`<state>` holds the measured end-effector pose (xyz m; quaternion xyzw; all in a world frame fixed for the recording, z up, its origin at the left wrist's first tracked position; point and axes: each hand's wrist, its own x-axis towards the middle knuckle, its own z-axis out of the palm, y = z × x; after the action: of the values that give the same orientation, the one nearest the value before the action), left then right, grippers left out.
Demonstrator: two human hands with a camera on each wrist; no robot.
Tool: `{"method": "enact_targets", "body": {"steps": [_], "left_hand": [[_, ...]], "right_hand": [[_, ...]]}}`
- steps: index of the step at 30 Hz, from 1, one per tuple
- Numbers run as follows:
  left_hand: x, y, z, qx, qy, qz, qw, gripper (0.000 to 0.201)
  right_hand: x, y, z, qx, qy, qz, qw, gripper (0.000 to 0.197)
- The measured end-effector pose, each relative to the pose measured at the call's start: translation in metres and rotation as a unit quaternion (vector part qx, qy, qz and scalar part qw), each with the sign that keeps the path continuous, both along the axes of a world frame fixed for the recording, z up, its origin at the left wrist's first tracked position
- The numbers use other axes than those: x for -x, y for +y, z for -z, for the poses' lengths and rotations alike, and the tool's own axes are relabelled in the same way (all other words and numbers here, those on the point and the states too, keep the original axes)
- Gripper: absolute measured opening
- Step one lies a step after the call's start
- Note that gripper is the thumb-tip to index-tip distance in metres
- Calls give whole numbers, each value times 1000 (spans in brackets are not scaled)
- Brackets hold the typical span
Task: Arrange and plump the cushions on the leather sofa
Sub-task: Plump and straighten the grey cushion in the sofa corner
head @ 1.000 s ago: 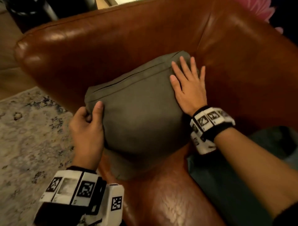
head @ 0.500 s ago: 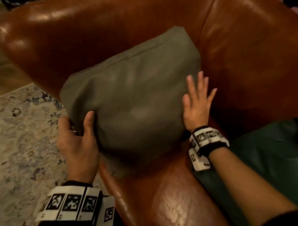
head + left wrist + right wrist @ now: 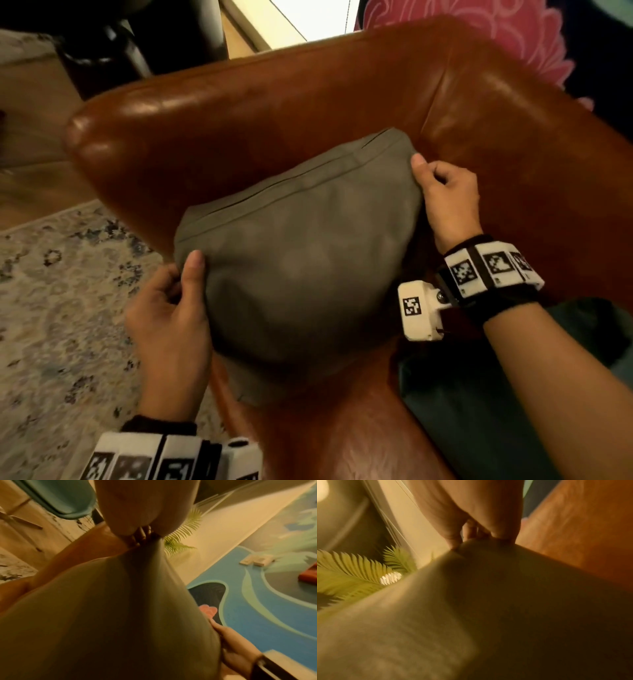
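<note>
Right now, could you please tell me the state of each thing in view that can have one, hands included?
grey cushion: propped in the sofa corner, gripped at two corners.
left hand: grips the cushion's left corner, thumb on its front.
right hand: pinches the cushion's upper right corner.
leather sofa: the cushion leans against its arm.
dark green cushion: lying on the seat, untouched.

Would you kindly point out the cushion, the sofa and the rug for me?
cushion (image 3: 301, 267), head view, middle of its grey front.
sofa (image 3: 239, 126), head view, top of the leather armrest.
rug (image 3: 61, 308), head view, patterned part at left.
</note>
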<state>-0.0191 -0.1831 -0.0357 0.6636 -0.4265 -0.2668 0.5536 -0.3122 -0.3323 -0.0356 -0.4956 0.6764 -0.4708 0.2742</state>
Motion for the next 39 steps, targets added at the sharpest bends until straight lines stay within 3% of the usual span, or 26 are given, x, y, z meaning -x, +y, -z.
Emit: {"method": "enact_targets", "body": {"steps": [3,5,7,8,10,14,18,22,24,27,29,33,37,39], "left_hand": [[-10,0,9,-37,39,11,998,34],[-18,-3,18,-82,103,14,991,40],[-20,0,15,-82,172,3,982,36],[-17,7,10,-74,181,-1,981,34],[-6,27,4,-79,132,9,988,38],[2,45,8,-100,32,51,993,35],[-10,42,5,-54,104,60,991,20],[-18,41,28,-123,185,104,969,16],[-21,29,28,-134,223,82,962,18],[-24,-4,11,-141,265,14,954,33],[-27,-30,-1,-159,250,-15,955,38],[-42,-56,0,-173,213,-74,959,32],[-46,-57,1,-182,213,-43,959,27],[-41,-55,-3,-174,208,-31,962,25]], "right_hand": [[-2,8,7,-26,11,-28,999,61],[-4,11,16,-64,-5,-21,998,46],[-1,18,18,-82,-130,12,988,29],[3,24,20,-86,-193,21,977,29],[4,41,23,-105,-241,18,965,31],[-6,55,18,-68,-167,13,984,21],[-7,55,7,-9,-153,5,988,18],[-3,52,27,-105,-120,-53,986,24],[-3,40,19,-132,-126,-73,980,18],[-11,8,-12,-175,-102,-82,976,34],[-18,-14,-25,-200,-51,-93,974,42],[-31,-43,-33,-206,27,-86,974,28],[-23,-64,-22,-252,3,-48,967,27],[-19,-69,-14,-294,6,-34,955,43]]}}
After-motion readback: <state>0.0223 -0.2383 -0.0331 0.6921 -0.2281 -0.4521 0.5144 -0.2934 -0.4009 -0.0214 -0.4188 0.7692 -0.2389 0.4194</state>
